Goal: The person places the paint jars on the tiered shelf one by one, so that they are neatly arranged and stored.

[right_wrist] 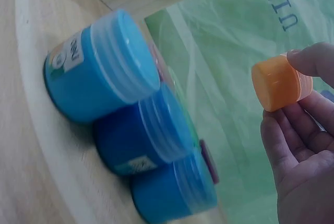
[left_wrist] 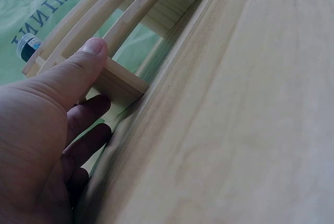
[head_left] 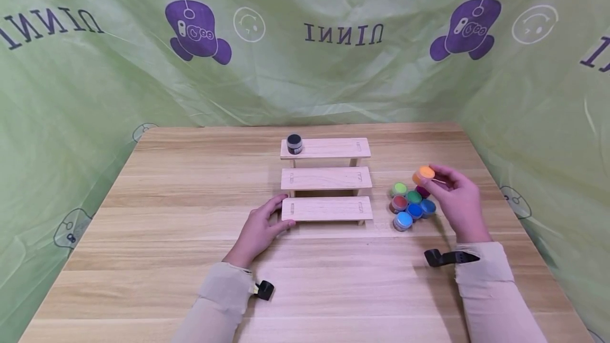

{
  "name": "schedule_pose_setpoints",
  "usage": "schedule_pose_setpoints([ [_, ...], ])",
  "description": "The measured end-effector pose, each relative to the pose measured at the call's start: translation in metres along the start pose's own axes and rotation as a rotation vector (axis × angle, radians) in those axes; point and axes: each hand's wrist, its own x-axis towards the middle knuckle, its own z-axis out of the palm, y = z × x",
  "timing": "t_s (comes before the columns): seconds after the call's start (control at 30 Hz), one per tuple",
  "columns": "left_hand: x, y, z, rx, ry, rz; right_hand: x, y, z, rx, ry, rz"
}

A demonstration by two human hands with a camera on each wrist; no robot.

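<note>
My right hand pinches an orange paint jar between thumb and fingers, raised over a cluster of paint jars. In the right wrist view, the orange paint jar is tilted sideways, clear of the blue jars. A three-tier wooden display stand stands mid-table, and my left hand holds the left end of its lowest tier. The left wrist view has the thumb lying on the tier's end, with the other fingers curled beside it. A black paint jar stands upright at the left of the top tier.
Several jars stand close together right of the stand, among them a light blue jar, a red jar, a light green jar and a dark green jar. Green printed cloth hangs around the wooden table.
</note>
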Motion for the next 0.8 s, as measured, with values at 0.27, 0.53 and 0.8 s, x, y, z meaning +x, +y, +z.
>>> schedule_pose_setpoints([
  [0.27,0.0,0.001,0.0,-0.002,0.005,0.004,0.004,-0.013,0.01,-0.009,-0.028,-0.01],
  [0.53,0.0,0.0,0.001,-0.001,0.004,-0.006,0.009,-0.027,0.025,0.01,-0.056,-0.061],
  [0.8,0.0,0.0,0.0,-0.004,0.004,-0.006,0.011,-0.037,0.038,0.032,-0.087,-0.135],
])
